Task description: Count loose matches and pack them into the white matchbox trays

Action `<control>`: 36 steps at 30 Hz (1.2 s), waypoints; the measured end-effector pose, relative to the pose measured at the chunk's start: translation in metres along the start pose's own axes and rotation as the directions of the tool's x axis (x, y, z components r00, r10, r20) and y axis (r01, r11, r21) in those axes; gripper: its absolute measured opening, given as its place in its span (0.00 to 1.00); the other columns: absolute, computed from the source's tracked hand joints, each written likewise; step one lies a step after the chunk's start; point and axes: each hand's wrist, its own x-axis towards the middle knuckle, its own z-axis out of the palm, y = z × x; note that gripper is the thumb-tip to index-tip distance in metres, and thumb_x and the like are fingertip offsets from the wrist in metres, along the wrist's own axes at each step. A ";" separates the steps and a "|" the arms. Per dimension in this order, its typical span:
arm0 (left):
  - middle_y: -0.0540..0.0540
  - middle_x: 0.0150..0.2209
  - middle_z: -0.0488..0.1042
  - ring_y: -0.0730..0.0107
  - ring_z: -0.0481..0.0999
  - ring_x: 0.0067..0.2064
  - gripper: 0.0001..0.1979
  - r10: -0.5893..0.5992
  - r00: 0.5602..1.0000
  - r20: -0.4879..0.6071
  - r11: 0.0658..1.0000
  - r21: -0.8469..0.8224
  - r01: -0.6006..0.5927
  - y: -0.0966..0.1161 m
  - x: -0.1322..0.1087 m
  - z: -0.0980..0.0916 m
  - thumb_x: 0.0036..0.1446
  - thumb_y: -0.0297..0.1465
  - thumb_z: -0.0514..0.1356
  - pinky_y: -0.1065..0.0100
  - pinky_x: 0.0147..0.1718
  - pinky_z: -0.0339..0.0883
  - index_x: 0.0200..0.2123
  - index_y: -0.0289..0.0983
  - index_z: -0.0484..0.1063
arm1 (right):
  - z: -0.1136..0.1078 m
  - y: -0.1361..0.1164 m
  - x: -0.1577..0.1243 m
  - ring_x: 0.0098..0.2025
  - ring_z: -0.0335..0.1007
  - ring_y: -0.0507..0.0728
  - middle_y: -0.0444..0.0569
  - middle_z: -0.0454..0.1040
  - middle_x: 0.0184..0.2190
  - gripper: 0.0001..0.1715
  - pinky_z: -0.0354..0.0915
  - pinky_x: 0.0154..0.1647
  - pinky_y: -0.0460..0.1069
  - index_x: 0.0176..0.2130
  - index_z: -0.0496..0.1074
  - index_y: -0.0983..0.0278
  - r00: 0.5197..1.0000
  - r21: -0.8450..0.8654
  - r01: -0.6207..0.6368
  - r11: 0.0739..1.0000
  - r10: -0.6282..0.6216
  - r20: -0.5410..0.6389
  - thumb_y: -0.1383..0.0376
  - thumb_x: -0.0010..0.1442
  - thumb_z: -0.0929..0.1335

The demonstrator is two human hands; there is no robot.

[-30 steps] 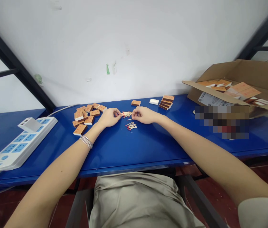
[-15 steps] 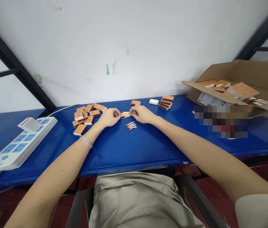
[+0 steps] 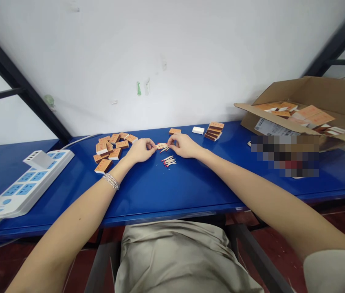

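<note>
While the power strip (image 3: 28,185) is lying at the far left of the blue surface (image 3: 190,191), a heap of boxes (image 3: 115,154) is resting between it and my left hand (image 3: 141,151). My left fingers are bending close together at the red heads of the upper matches (image 3: 162,146); whether I am clamping any of them, I cannot tell. The upper matches are lying between my two hands, roughly side by side, with their ends uneven. Just nearer to me, the lower matches (image 3: 169,161) are lying crossed in a separate pile, and neither hand is touching them. As I judge it, the gathering is standing partway: the upper matches are looking half drawn together, the lower matches loose. I am seeing no match in any box. My right fingers are also bending close together, at the pale ends of the upper matches, perhaps pinching one; a lone box (image 3: 174,131) is sitting just behind my right hand (image 3: 184,146). Farther right, a white block (image 3: 198,130) is lying near a leaning stack (image 3: 214,132), and a carton (image 3: 328,91) is holding more boxes (image 3: 313,116).
</note>
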 end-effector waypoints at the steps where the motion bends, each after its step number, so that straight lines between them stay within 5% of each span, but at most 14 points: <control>1: 0.47 0.31 0.78 0.69 0.73 0.30 0.09 -0.002 1.000 -0.004 1.000 0.002 0.002 0.000 0.000 0.000 0.53 0.32 0.60 0.67 0.34 0.64 0.36 0.35 0.78 | -0.002 -0.003 -0.001 0.28 0.63 0.51 0.48 0.75 0.32 0.05 0.60 0.34 0.47 0.34 0.74 0.66 1.000 0.024 0.000 1.000 -0.001 0.030 0.70 0.55 0.67; 6: 0.47 0.31 0.78 0.69 0.73 0.30 0.10 0.007 1.000 -0.008 1.000 0.010 -0.007 -0.001 0.000 0.001 0.53 0.33 0.60 0.67 0.34 0.64 0.36 0.36 0.78 | -0.013 -0.009 -0.004 0.25 0.63 0.49 0.46 0.77 0.30 0.07 0.60 0.30 0.46 0.34 0.77 0.66 0.978 0.173 -0.024 0.985 -0.013 0.209 0.66 0.54 0.69; 14: 0.47 0.32 0.78 0.71 0.71 0.27 0.10 -0.029 1.000 0.009 1.000 0.002 0.029 0.001 0.000 -0.001 0.52 0.33 0.60 0.67 0.31 0.63 0.36 0.36 0.77 | 0.002 0.011 0.001 0.28 0.64 0.50 0.47 0.75 0.31 0.10 0.60 0.34 0.47 0.37 0.77 0.66 0.998 -0.013 -0.046 0.999 0.047 0.040 0.71 0.54 0.67; 36: 0.50 0.28 0.77 0.71 0.71 0.28 0.10 0.087 0.992 0.090 0.995 -0.052 -0.083 0.026 -0.015 0.002 0.53 0.37 0.63 0.68 0.31 0.63 0.27 0.37 0.70 | 0.003 0.003 0.001 0.37 0.65 0.56 0.50 0.68 0.34 0.07 0.60 0.42 0.49 0.39 0.72 0.65 0.991 -0.128 -0.064 0.990 0.078 0.111 0.70 0.61 0.64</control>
